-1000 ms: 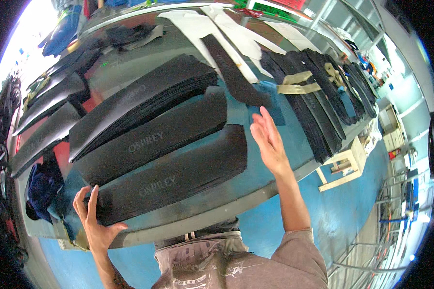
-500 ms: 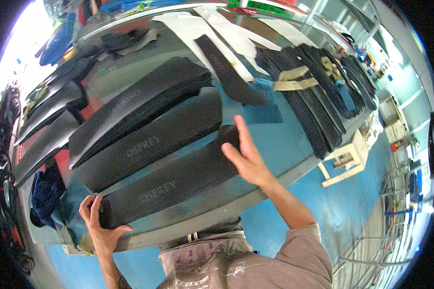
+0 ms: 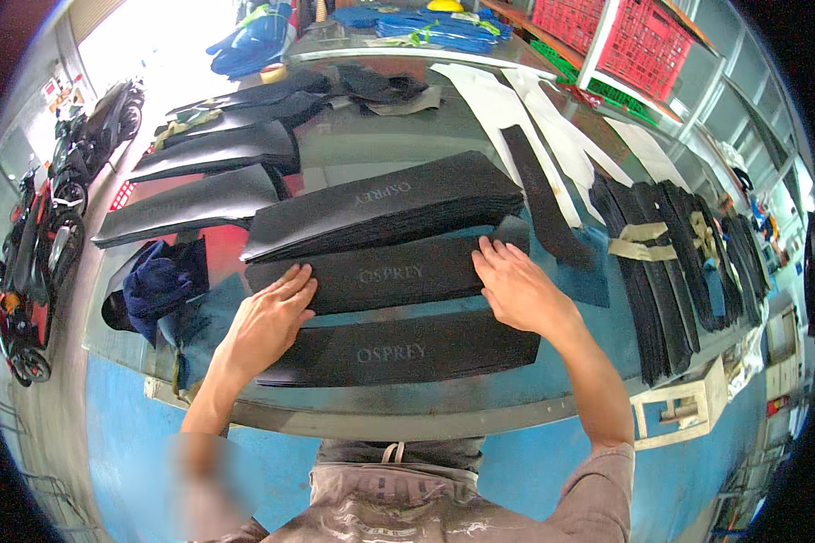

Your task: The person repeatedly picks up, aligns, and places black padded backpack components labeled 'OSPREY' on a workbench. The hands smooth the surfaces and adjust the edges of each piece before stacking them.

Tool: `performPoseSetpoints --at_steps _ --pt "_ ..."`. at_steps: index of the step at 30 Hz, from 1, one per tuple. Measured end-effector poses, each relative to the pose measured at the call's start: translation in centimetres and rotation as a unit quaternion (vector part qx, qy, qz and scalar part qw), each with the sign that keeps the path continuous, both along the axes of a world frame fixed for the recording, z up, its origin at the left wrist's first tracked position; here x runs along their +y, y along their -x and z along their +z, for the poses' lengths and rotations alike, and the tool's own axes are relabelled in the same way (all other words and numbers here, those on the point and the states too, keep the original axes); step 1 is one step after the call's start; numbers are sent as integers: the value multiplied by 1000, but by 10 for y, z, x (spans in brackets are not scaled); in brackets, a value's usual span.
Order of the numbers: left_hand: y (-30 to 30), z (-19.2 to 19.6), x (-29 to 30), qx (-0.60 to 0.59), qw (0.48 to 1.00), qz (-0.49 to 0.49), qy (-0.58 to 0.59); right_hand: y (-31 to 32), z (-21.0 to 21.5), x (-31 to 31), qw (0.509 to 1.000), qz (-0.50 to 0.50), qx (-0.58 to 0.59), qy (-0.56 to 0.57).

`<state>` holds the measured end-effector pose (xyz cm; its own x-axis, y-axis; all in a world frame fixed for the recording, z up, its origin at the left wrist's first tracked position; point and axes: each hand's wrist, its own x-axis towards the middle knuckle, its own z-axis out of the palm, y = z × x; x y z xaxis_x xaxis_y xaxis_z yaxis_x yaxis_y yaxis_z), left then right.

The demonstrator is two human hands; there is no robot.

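Three stacks of long black fabric pieces with pale lettering lie side by side on the blue table [image 3: 598,281]. My left hand [image 3: 267,321] rests flat, fingers spread, on the left end of the middle stack [image 3: 380,276]. My right hand [image 3: 516,285] presses, fingers apart, on the right end of the same stack. The near stack [image 3: 398,348] lies just below both hands by the table's front edge. The far, thicker stack [image 3: 380,213] lies beyond them. Neither hand grips anything.
More black fabric stacks [image 3: 195,204] lie at the left, and several narrow black strips [image 3: 670,262] at the right. White pattern pieces [image 3: 507,109] lie at the back. A dark blue cloth [image 3: 158,281] sits at the left. Red crates [image 3: 643,45] stand behind; motorbikes [image 3: 36,244] stand far left.
Both hands have left the near stack's ends and moved up and inward onto the middle stack. The view has shifted, so the stacks now lie nearly level.
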<state>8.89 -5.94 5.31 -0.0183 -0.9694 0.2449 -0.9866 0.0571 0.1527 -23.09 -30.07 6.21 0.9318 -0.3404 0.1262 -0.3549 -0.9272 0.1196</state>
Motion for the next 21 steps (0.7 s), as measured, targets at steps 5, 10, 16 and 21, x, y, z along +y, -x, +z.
performPoseSetpoints --at_steps 5,10,16,21 --pt "-7 -3 8 80 996 -7 24 4 1 -5 1000 17 16 11" --pt "-15 1 13 147 988 -19 41 16 18 -19 985 30 -66 -159" --pt "-14 -7 7 247 965 48 78 12 15 -25 984 -36 -95 -144" --pt "-16 -2 3 262 961 48 78 9 30 -23 964 -59 -86 -243"
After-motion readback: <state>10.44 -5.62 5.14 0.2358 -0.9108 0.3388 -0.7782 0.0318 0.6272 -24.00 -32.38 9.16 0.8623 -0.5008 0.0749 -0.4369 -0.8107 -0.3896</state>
